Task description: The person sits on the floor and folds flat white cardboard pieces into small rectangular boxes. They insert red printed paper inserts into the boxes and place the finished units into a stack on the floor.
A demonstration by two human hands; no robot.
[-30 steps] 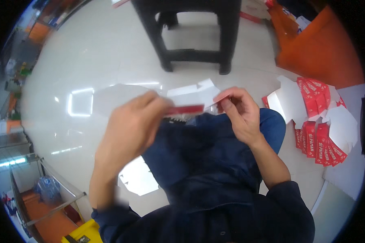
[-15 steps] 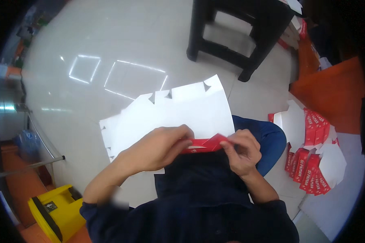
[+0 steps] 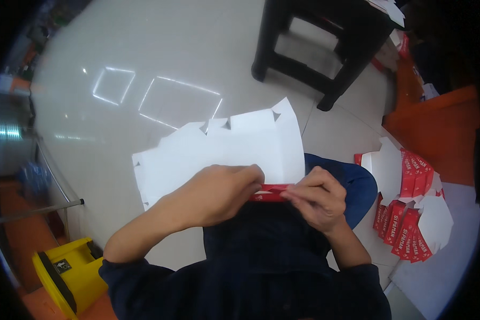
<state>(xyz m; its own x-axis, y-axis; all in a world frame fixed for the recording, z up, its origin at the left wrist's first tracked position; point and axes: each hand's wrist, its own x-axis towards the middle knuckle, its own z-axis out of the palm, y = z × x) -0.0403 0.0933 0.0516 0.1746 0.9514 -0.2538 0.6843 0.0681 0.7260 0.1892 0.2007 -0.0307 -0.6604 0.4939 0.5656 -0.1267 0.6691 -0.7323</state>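
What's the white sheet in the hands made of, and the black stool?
The sheet looks like thin card, smooth and matt white, with clean-cut notches and a red folded edge. The stool is probably plastic, dull black, since its thick legs and bar look moulded in one piece.

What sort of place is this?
Perhaps a shop's back room or work area, though I can't be sure. The clues are the notched white card, the pile of red-and-white cartons and the black stool on the tiled floor.
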